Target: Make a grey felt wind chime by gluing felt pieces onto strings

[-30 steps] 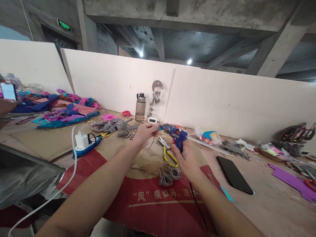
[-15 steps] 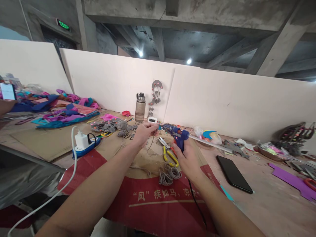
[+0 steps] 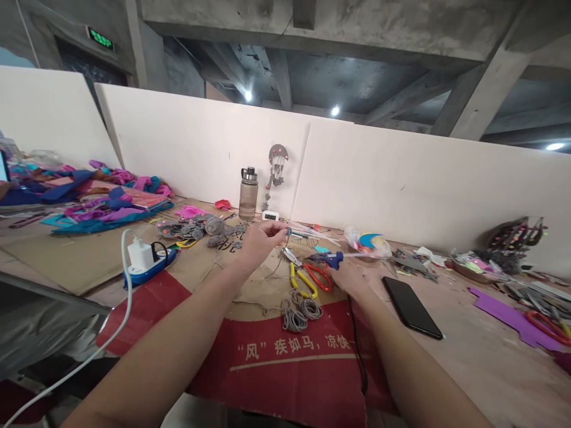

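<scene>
My left hand (image 3: 263,245) is raised over the cardboard, fingertips pinched on a thin grey cord (image 3: 277,261) with a small bluish piece at its top. The cord hangs down below the fingers. To the right, my right hand (image 3: 350,278) is closed round the handle of a blue hot glue gun (image 3: 331,259), low over the table, with a clear glue stick (image 3: 359,255) out of its back. Between the hands lie yellow-handled pliers (image 3: 303,282) and red-handled scissors (image 3: 319,276). Coiled grey cord (image 3: 301,312) rests in front of them.
A water bottle (image 3: 248,193) stands by the white partition near a hanging grey moon ornament (image 3: 279,153). Left are a power strip (image 3: 151,266) with a white cable and heaped coloured felt (image 3: 116,202). A black phone (image 3: 411,306) and purple felt (image 3: 513,318) lie right.
My right hand has lowered the glue gun, its nozzle moving away from the left fingertips to the right. The left hand keeps its pinch. The view has shifted slightly.
</scene>
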